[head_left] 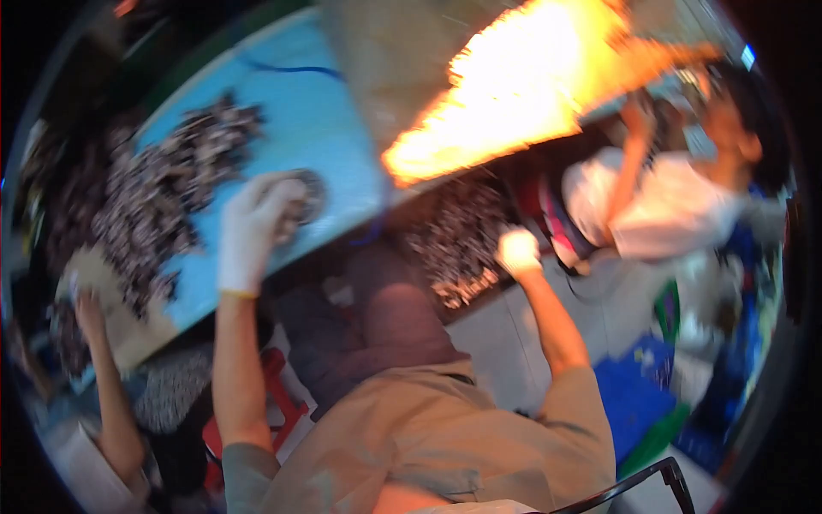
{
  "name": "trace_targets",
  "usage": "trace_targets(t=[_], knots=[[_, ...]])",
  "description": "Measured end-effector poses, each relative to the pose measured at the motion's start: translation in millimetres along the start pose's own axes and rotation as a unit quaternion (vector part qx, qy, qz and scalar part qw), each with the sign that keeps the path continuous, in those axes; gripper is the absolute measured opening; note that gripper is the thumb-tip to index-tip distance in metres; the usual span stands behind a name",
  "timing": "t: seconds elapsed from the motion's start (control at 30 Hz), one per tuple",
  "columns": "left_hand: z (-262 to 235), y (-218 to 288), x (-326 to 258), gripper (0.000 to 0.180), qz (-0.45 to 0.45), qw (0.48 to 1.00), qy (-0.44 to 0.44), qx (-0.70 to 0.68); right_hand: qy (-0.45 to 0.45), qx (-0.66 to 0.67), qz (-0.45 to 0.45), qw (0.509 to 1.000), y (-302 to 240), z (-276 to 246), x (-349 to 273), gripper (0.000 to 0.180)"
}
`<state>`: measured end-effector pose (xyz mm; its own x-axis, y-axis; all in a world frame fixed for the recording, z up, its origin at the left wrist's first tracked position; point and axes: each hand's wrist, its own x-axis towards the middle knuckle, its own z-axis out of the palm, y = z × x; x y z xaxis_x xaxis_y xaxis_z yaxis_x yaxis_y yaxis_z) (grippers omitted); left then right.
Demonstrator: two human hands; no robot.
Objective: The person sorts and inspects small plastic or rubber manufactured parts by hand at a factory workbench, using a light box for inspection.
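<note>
Over blue tabletop (pixel 342 163), left grip (pixel 255 218) around blurred dark piece (pixel 313 195), right grip (pixel 519 251) can't tell, blue bag's (pixel 632 396) markings illegible

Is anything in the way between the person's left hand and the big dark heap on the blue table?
Nothing visible stands between the left hand and the dark heap: just a strip of blue tabletop. The round grey thing that hand seems to hold is on its other side.

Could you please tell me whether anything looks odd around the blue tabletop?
Yes: to the right of the blue tabletop, a large yellow-white patch with ragged orange edges spreads toward the person in white. It is strikingly bright and hides whatever lies behind it; I cannot tell whether it is flame or glare.
</note>
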<state>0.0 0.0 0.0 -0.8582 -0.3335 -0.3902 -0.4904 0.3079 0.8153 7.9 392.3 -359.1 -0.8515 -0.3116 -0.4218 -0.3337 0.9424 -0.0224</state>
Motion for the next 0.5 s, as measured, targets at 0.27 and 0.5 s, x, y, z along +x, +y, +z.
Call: trace_targets(t=[0.27, 0.5], knots=[[72, -36, 7, 0.036, 0.021, 0.983, -0.036, -0.176, 0.124, 0.273, 0.157, 0.941, 120, -85, -91, 0.037], [107, -45, -70, 0.04, 0.007, 0.963, -0.125, -0.236, 0.337, 0.301, -0.203, 0.869, -80, -233, -94, 0.039]])
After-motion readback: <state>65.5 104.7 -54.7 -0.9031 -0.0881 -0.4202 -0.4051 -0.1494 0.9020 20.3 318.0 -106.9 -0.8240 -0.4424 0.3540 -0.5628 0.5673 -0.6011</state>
